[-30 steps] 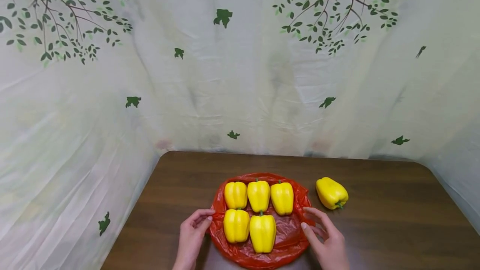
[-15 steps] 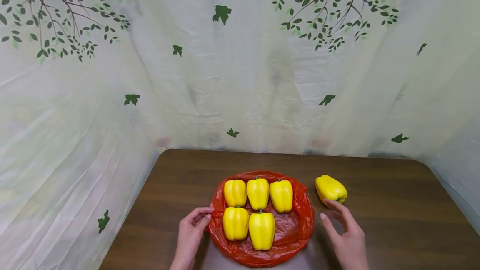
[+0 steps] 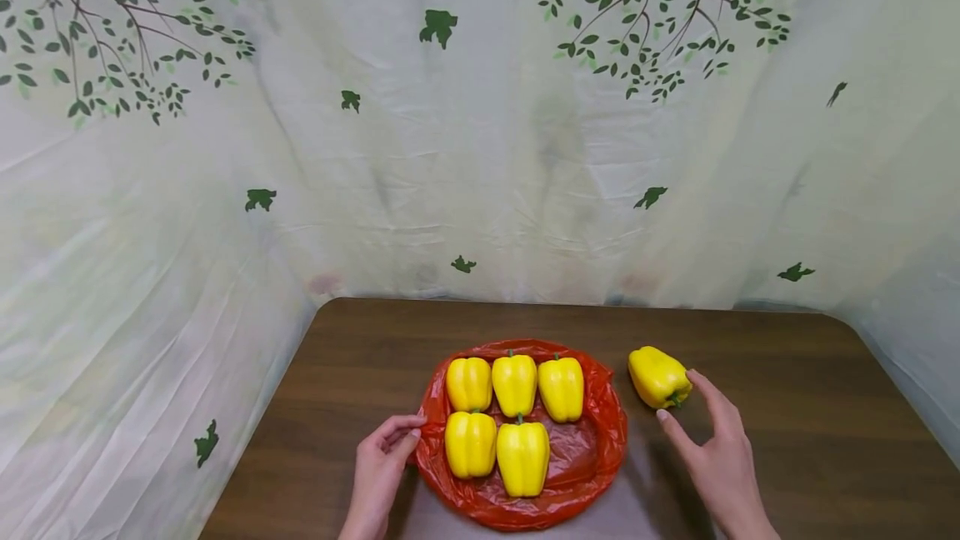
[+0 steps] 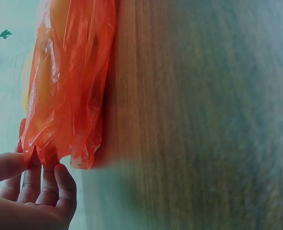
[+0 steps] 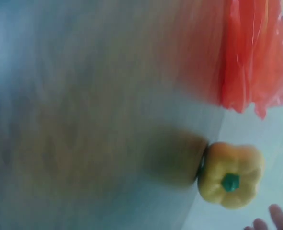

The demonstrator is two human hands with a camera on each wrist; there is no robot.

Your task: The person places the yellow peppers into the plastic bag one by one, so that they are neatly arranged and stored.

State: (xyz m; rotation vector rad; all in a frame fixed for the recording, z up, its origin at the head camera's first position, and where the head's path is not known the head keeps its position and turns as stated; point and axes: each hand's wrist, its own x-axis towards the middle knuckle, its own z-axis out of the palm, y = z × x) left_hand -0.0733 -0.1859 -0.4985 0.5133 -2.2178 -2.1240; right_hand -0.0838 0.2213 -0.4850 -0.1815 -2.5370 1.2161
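Note:
A red plastic bag [image 3: 525, 515], its rim spread into a round, stands on the table with several yellow bell peppers [image 3: 523, 458] upright inside, three along the back and others in front. My left hand [image 3: 381, 469] pinches the left rim; in the left wrist view the thumb and fingers grip the thin red plastic [image 4: 84, 72]. To the right of the bag, a single yellow bell pepper [image 3: 657, 377] lies on its side, green stem toward me. My right hand [image 3: 720, 461] reaches it with thumb and fingers spread around the stem end. The right wrist view shows the fingertips [image 5: 281, 218] beside this pepper [image 5: 246, 165].
The brown wooden table [image 3: 810, 407] reaches to a pale curtain [image 3: 510, 148] with leaf patterns that hangs behind it and along both sides. Red bag plastic [image 5: 256, 57] stands close to the lone pepper.
My right hand has left the bag's right rim and moved right to the lone pepper, its fingers spreading wider. The left hand keeps its grip on the rim.

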